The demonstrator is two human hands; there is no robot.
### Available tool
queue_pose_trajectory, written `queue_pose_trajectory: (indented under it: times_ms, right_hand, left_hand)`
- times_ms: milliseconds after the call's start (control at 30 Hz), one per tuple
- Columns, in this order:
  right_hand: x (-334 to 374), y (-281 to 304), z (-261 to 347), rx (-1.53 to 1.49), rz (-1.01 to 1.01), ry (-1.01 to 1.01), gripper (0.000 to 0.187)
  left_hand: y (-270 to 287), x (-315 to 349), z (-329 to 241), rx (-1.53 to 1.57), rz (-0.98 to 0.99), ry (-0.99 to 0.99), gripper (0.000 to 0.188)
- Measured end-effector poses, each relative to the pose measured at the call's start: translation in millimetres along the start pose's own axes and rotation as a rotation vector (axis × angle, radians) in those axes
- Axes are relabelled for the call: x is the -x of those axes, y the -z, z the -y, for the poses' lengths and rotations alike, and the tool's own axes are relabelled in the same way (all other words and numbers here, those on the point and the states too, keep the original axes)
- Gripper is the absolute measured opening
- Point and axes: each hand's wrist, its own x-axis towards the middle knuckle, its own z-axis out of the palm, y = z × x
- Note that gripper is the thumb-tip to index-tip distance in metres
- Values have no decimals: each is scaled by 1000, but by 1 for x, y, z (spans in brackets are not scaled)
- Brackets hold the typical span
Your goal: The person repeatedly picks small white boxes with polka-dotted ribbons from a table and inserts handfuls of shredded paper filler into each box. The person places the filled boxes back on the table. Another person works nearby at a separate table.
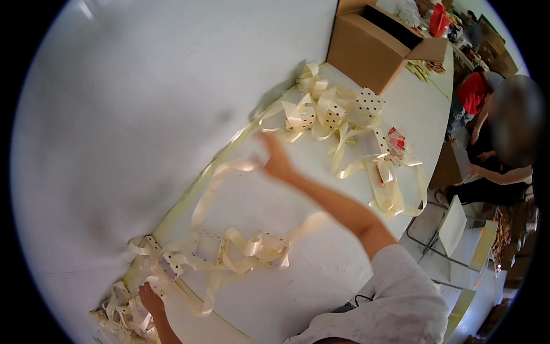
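The white table (326,275) has dotted boxes (368,104), their ribbon (251,247) loose, not yet neat; right hand (277,160) looks spread, left hand (151,299) unclear, can't tell if either holds any

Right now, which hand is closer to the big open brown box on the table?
The right. The right hand is below and left of the big brown box in the picture; the left hand is much farther away, by the ribbon heap at lower left.

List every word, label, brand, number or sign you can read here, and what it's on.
None can be read.
Cardboard box: no lettering I can make out.
Dotted white pieces: dots, no legible text.
Red packet: too small and blurred.
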Motion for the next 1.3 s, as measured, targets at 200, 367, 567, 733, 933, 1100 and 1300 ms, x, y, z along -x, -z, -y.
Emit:
queue_pose_trajectory:
  times_ms: [200, 367, 567, 733, 933, 1100, 1300]
  right_hand:
    - [-128, 133, -162, 718, -28, -486, 83]
    - [-159, 144, -219, 434, -39, -699, 91]
    - [-156, 110, -172, 623, -25, -862, 63]
    - [-132, 97, -130, 650, 360, -656, 51]
    - [-51, 19, -35, 499, 563, -548, 48]
    - [32, -58, 28, 237, 309, -468, 42]
    - [118, -167, 139, -92, 732, -500, 52]
  left_hand:
    - [62, 49, -185, 428, -141, -552, 50]
    - [88, 110, -334, 471, 12, -1078, 49]
    - [43, 72, -343, 226, -208, -832, 36]
    - [23, 26, -267, 241, -199, -813, 32]
    - [-18, 8, -153, 307, -90, -488, 35]
    - [2, -11, -111, 639, 117, -42, 48]
    - [-10, -4, -83, 416, 85, -235, 39]
